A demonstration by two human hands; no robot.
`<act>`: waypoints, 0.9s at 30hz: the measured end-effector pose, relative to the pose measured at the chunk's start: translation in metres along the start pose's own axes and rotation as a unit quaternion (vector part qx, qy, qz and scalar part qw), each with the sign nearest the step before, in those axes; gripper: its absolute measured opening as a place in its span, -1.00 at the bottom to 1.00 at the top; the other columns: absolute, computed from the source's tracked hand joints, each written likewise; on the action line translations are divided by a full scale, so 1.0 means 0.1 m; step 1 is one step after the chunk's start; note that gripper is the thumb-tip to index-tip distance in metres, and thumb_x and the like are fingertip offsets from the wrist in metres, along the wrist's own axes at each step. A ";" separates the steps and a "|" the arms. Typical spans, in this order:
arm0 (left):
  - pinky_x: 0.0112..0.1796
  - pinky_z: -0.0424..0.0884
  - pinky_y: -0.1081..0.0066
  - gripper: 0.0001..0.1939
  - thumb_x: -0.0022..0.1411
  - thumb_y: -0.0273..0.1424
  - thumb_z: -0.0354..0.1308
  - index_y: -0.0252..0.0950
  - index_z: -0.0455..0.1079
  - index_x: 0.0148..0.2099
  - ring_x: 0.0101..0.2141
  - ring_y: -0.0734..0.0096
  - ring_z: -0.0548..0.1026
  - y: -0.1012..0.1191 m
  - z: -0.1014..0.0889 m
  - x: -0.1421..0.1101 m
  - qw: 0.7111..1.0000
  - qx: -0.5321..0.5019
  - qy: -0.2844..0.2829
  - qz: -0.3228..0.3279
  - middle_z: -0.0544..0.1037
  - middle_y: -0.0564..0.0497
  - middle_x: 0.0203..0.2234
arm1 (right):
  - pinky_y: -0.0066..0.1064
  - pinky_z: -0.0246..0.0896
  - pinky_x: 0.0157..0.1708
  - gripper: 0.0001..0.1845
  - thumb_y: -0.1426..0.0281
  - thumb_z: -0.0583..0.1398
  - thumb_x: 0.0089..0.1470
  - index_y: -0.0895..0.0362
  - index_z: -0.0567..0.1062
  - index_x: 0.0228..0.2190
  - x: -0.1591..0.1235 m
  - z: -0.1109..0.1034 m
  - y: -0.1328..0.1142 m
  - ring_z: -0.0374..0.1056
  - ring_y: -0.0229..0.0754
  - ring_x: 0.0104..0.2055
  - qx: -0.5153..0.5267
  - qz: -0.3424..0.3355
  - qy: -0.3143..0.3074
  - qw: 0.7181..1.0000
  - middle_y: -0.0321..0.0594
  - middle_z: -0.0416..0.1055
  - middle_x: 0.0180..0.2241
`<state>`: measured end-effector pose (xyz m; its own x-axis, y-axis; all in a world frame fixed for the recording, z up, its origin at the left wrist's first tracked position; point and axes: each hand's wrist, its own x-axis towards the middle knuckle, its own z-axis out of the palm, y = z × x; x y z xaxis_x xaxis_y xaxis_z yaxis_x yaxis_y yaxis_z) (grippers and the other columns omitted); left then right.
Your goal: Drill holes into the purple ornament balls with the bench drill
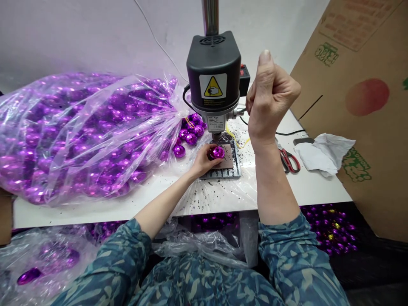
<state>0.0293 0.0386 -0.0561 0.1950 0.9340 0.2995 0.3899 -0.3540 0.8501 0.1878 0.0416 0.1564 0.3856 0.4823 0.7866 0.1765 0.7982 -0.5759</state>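
The left hand pinches one shiny purple faceted ball on a square brown board, below the black-and-silver drill press. The right hand is curled into a fist beside the silver side lever; what it encloses, and whether the ball is already bored, the view hides. Scattered dark shavings suggest work well under way; plenty seems left, with similar balls loose and filling the clear plastic bag.
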 end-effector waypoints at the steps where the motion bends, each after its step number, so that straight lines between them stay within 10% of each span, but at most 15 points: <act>1: 0.01 0.59 0.07 -0.37 0.09 -0.26 0.57 -0.24 0.51 0.18 -0.03 0.09 0.59 -0.01 0.02 -0.01 1.000 -0.003 0.003 -0.004 0.61 -0.15 -0.01 | -0.26 -0.13 -0.49 -0.27 -0.31 0.06 0.09 0.01 0.04 -0.68 0.00 0.00 -0.01 -0.17 -0.37 -0.61 0.003 0.003 0.001 1.000 -0.40 -0.12 -0.68; 27: 0.18 0.48 -0.10 -0.31 0.10 -0.24 0.56 -0.25 0.48 0.23 0.08 -0.02 0.55 -0.02 0.04 -0.02 0.997 -0.066 -0.019 -0.041 0.60 -0.20 0.04 | -0.21 -0.15 -0.59 -0.30 -0.03 0.15 0.33 0.03 0.07 -0.69 -0.46 -0.18 0.15 -0.11 -0.34 -0.70 0.033 -0.050 0.053 0.997 -0.40 -0.05 -0.76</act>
<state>0.0320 0.0375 -0.0599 0.2027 0.9560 0.2119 0.2849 -0.2646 0.9213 0.1885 0.0248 0.1076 0.4627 0.3621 0.8092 0.1595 0.8639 -0.4778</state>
